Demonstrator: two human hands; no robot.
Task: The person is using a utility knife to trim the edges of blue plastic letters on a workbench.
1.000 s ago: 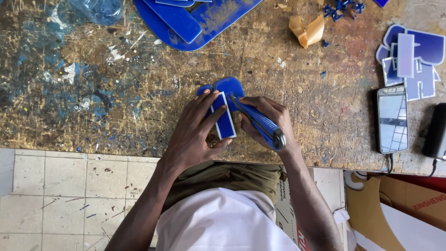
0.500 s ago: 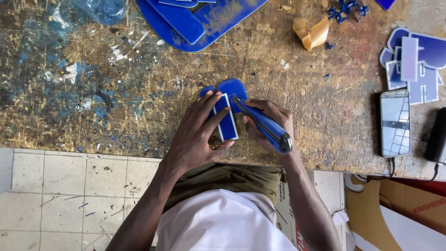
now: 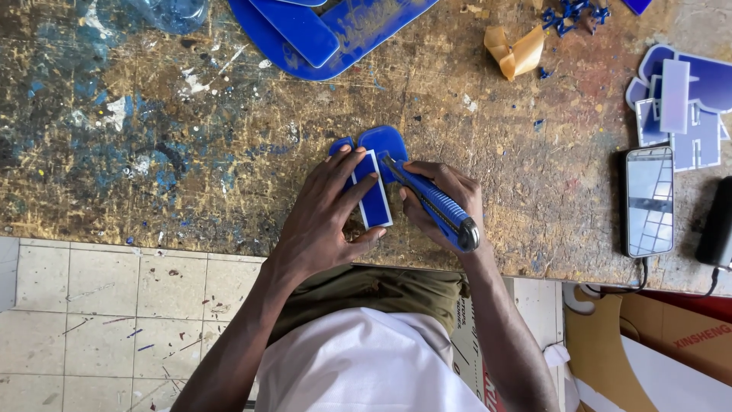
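Note:
A small blue acrylic cut-out piece (image 3: 375, 179) with a white edge lies on the paint-stained wooden workbench (image 3: 191, 152). My left hand (image 3: 324, 217) presses flat on the piece, fingers spread over its left side. My right hand (image 3: 442, 202) grips a blue utility knife (image 3: 431, 202), with its tip touching the right edge of the piece near the top. The knife's handle points back toward me.
Large blue acrylic sheets (image 3: 328, 27) lie at the far edge. A crumpled strip of tan tape (image 3: 517, 52) and blue offcuts (image 3: 572, 14) sit far right. Stacked blue-and-white letter shapes (image 3: 682, 103), a phone (image 3: 649, 200) on a cable and a black object (image 3: 717, 225) lie right.
The knife handle has swung slightly down and toward me, and the blade tip has shifted along the piece's right edge. My left hand stays pressed on the piece.

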